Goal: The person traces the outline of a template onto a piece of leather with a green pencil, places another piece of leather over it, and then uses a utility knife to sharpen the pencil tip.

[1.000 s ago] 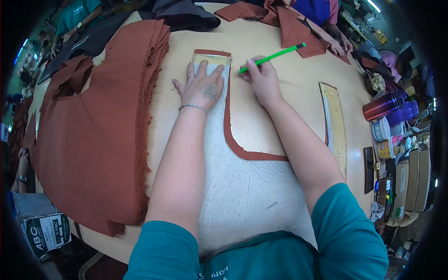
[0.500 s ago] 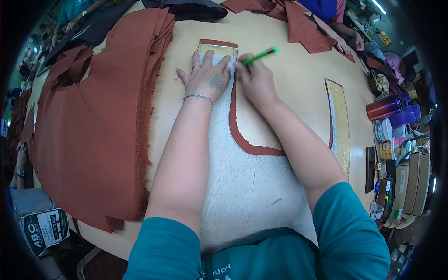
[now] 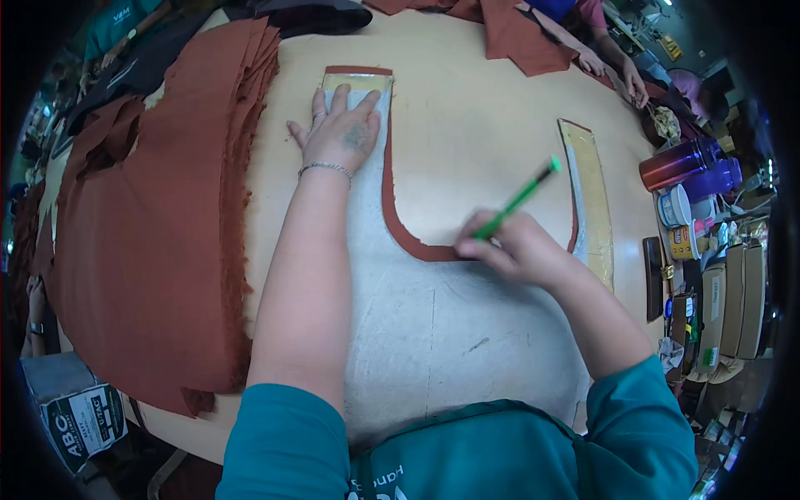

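Note:
My left hand (image 3: 337,137) lies with fingers spread on the upper left arm of a large pale grey U-shaped template (image 3: 467,337), near its yellow taped end (image 3: 358,81). Beneath the template, a rust-brown piece (image 3: 400,233) shows as a narrow band along the inner edge. My right hand (image 3: 512,246), slightly blurred, grips a green pencil (image 3: 525,196) over the bottom of that curved edge; the pencil's lower tip is hidden by my fingers. The template's right arm (image 3: 596,192) has yellow tape along it.
A thick stack of rust-brown material (image 3: 150,250) covers the table's (image 3: 467,125) left. Dark pieces (image 3: 308,21) lie behind. Co-workers' hands (image 3: 633,87) are at the back. Tumblers (image 3: 675,162), tubs (image 3: 683,242), a dark bar (image 3: 652,275) and cartons (image 3: 733,308) line the right.
My right hand and pencil moved from beside my left hand down and rightward to the bottom of the curve. My left hand stays on the template. The whole view shifted slightly.

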`<state>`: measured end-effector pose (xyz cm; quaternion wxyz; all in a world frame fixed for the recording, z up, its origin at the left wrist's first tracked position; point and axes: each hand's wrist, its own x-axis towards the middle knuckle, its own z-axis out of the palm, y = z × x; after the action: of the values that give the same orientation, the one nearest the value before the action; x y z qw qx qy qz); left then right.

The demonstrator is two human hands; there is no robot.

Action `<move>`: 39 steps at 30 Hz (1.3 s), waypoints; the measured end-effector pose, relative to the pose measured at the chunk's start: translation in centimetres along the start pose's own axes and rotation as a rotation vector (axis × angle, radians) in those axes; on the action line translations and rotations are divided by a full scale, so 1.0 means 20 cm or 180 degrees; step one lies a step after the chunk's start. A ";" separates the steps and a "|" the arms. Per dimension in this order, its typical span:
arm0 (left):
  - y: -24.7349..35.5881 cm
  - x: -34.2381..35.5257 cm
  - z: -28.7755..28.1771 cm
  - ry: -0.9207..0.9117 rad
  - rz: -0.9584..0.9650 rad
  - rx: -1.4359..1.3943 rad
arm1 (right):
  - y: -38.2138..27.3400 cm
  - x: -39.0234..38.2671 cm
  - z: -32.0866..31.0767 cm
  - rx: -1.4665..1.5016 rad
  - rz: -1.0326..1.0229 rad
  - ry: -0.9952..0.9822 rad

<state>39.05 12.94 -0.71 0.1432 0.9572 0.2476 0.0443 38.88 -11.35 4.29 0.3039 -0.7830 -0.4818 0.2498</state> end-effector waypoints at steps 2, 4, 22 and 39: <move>0.01 0.00 0.01 -0.0008 0.0042 0.0016 | 0.08 0.19 0.02 0.0925 0.0211 0.0971; 0.00 0.00 0.00 -0.0030 0.0045 0.0057 | 0.18 0.48 0.05 0.1988 0.0098 0.1834; -0.01 0.00 0.01 0.0026 0.0073 -0.0054 | 0.16 0.76 0.13 0.0148 -0.0375 0.2684; -0.06 -0.14 -0.01 0.1447 0.1045 -0.0723 | 0.17 -0.17 0.24 0.1213 -0.0196 0.1549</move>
<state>35.99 12.65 -0.99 0.1813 0.9278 0.1087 0.3074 36.31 -14.51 -1.06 0.5591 -0.7338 -0.3629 0.1316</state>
